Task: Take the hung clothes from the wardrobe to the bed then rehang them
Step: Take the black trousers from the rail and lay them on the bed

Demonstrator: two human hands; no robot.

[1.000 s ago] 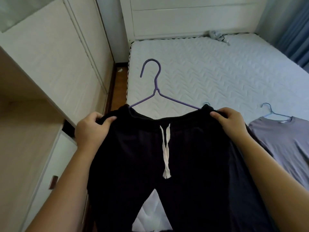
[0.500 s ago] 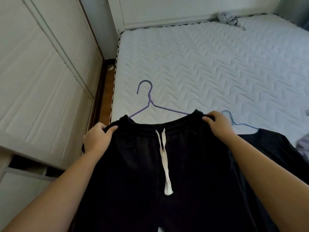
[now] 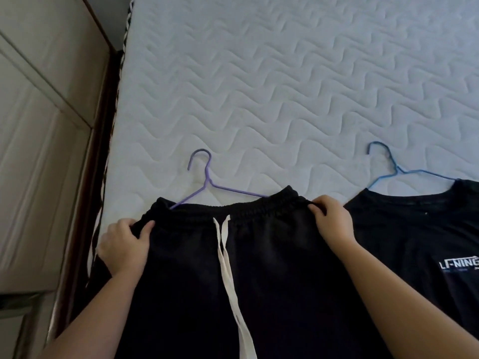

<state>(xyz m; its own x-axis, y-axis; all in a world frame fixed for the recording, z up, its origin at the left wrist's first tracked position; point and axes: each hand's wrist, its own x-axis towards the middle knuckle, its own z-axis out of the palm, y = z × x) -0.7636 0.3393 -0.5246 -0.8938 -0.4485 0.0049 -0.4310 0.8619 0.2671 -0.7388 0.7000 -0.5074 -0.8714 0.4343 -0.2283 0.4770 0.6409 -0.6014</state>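
Black drawstring trousers with a white cord lie spread near the mattress's front left corner, on a purple wire hanger whose hook pokes out above the waistband. My left hand pinches the left end of the waistband. My right hand grips the right end. Just to the right lies a black T-shirt with white lettering, on a blue hanger.
The white quilted mattress fills the upper view. A white panelled wardrobe stands at the left, with a narrow dark gap of floor and bed frame between it and the bed.
I have leaned in and brought the trousers down onto the mattress. The view has tipped downward; the headboard is out of sight and the black T-shirt shows fully.
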